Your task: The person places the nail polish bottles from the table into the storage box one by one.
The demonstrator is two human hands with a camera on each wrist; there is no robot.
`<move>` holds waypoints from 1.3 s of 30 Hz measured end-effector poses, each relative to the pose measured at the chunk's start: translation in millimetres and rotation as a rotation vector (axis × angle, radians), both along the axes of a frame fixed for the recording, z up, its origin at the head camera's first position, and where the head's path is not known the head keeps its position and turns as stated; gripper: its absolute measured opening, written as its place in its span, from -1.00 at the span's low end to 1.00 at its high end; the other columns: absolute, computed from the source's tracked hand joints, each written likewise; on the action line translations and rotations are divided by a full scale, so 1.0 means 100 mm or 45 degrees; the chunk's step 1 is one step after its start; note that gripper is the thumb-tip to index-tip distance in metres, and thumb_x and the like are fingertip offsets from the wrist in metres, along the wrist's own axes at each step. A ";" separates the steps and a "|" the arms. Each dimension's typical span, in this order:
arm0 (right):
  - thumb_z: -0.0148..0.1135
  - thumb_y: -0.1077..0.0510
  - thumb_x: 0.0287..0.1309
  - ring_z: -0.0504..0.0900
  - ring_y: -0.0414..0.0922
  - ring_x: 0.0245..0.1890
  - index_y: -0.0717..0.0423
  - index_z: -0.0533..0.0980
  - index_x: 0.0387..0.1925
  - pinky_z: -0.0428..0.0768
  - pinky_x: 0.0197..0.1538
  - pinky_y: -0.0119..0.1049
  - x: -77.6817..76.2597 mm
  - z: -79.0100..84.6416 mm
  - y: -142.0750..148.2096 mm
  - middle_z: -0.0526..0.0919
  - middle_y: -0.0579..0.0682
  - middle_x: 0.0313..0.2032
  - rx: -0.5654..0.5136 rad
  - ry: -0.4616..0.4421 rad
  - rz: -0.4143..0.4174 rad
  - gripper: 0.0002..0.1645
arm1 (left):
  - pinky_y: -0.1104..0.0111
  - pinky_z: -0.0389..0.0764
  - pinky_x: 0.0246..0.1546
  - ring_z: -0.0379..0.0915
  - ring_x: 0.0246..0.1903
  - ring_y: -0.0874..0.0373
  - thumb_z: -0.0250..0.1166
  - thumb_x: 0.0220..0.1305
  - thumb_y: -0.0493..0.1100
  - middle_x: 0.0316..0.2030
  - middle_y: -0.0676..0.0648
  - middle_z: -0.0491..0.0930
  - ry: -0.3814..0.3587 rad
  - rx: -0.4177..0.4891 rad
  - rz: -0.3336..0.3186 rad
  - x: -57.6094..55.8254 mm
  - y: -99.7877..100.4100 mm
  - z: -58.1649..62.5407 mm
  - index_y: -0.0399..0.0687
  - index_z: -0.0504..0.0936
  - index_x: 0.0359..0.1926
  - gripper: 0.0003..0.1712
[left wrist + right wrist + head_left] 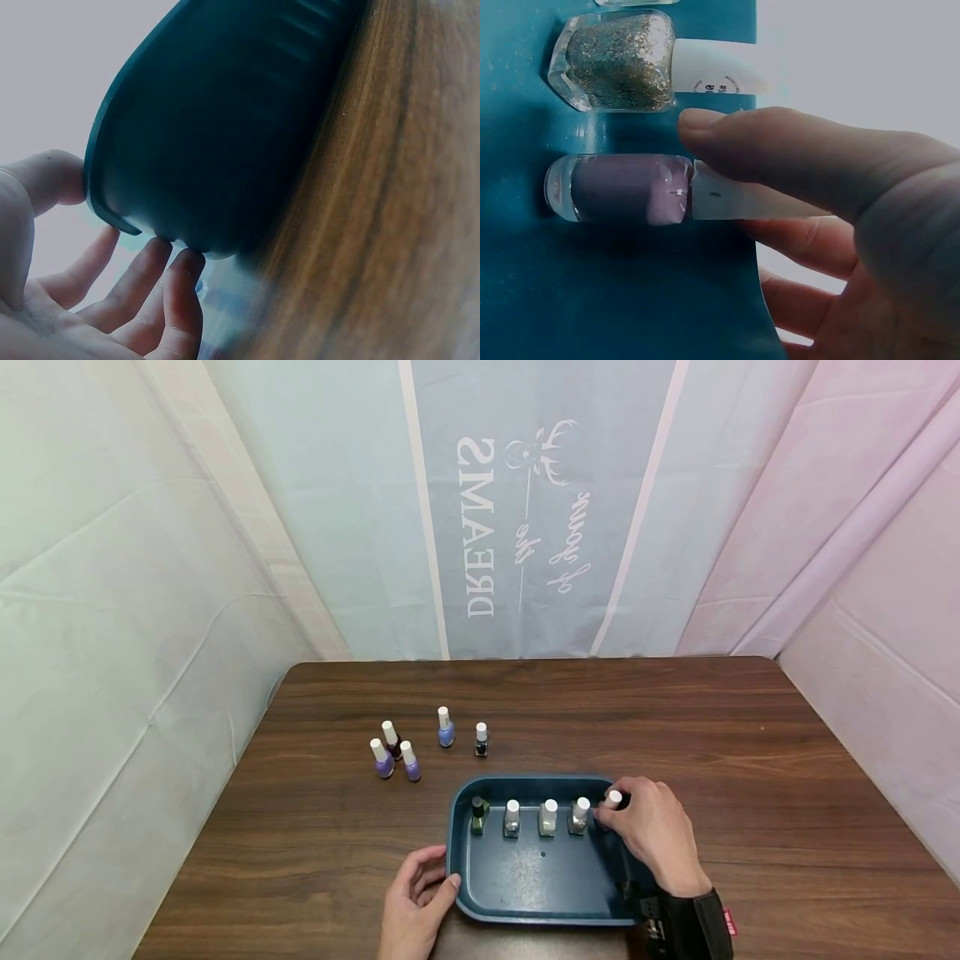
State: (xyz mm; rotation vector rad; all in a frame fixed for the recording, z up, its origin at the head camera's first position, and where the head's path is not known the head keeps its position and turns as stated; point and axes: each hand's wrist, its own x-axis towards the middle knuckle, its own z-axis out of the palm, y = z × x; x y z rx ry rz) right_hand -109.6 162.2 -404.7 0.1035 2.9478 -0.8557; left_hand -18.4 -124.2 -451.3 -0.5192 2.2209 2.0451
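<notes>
My right hand (656,827) pinches the white cap of a mauve nail polish bottle (622,189) between thumb and fingers. That bottle stands upright at the right end of a row in the blue tray (540,906). Beside it is a gold-glitter nail polish bottle (619,64), also white-capped. Farther left in the row are a pale bottle (547,818), a clear-looking one (512,819) and a green one with a dark cap (478,817). At the tray's left side, my left hand (418,897) holds the rim, thumb on the edge and fingertips against the outer wall (195,150).
Behind the tray on the wooden table (300,860) stand more nail polish bottles: a blue one (446,731), a black one (482,742), and a cluster with two purple bottles (384,764) and a dark one (394,746). A printed cloth (525,527) hangs beyond the table's far edge.
</notes>
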 end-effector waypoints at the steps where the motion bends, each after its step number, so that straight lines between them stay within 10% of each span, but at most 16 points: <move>1: 0.40 0.06 -0.03 0.45 -0.13 -0.50 0.07 0.64 -0.33 0.33 -0.51 -0.30 0.00 0.00 0.00 0.61 -0.05 -0.46 0.001 0.000 0.001 -0.78 | 0.47 0.59 -0.17 0.56 -0.06 0.13 0.36 0.16 -0.26 0.07 -0.21 0.56 0.008 -0.001 0.003 0.00 0.00 0.00 -0.21 0.48 0.13 -0.50; 19: 0.47 -0.03 -0.08 0.56 0.16 -0.06 0.11 0.64 -0.13 0.41 -0.08 0.17 -0.01 0.16 0.06 0.64 0.22 -0.05 -0.008 0.081 0.094 -0.54 | 0.46 0.59 -0.17 0.57 -0.09 0.17 0.37 0.15 -0.26 0.05 -0.21 0.57 0.015 -0.016 0.023 -0.03 0.02 -0.02 -0.21 0.48 0.11 -0.51; 24: 0.42 -0.14 0.01 0.53 0.10 -0.03 0.09 0.59 -0.03 0.47 -0.06 0.08 0.01 0.30 0.14 0.60 0.20 0.02 -0.131 0.036 0.109 -0.45 | 0.46 0.60 -0.18 0.56 -0.08 0.15 0.37 0.15 -0.26 0.06 -0.21 0.56 0.005 -0.010 0.030 -0.03 0.02 -0.03 -0.22 0.48 0.12 -0.50; 30: 0.29 -0.13 0.18 0.55 -0.09 -0.14 0.08 0.61 -0.04 0.52 -0.22 -0.27 0.00 0.42 0.32 0.67 0.10 -0.09 -0.220 0.282 0.047 -0.56 | 0.46 0.60 -0.17 0.57 -0.12 0.21 0.37 0.15 -0.27 0.05 -0.21 0.56 0.010 -0.009 0.048 -0.04 0.02 -0.03 -0.22 0.48 0.11 -0.51; 34: 0.14 -0.12 0.31 0.52 -0.34 -0.22 0.08 0.57 0.05 0.52 -0.27 -0.43 -0.07 0.33 0.48 0.66 0.02 -0.07 -0.417 0.227 0.034 -0.55 | 0.46 0.60 -0.17 0.57 -0.15 0.23 0.38 0.13 -0.28 0.05 -0.22 0.55 -0.002 -0.015 0.060 -0.04 0.03 -0.02 -0.25 0.49 0.10 -0.51; 39: -0.11 -0.14 0.44 0.50 -0.39 0.02 0.15 0.35 0.27 0.48 -0.01 -0.37 -0.15 0.04 0.69 0.57 -0.26 0.08 -1.024 -0.168 0.149 -0.41 | 0.47 0.59 -0.17 0.56 -0.12 0.17 0.39 0.13 -0.26 0.06 -0.22 0.54 -0.031 -0.031 0.033 -0.03 0.01 0.00 -0.27 0.49 0.10 -0.49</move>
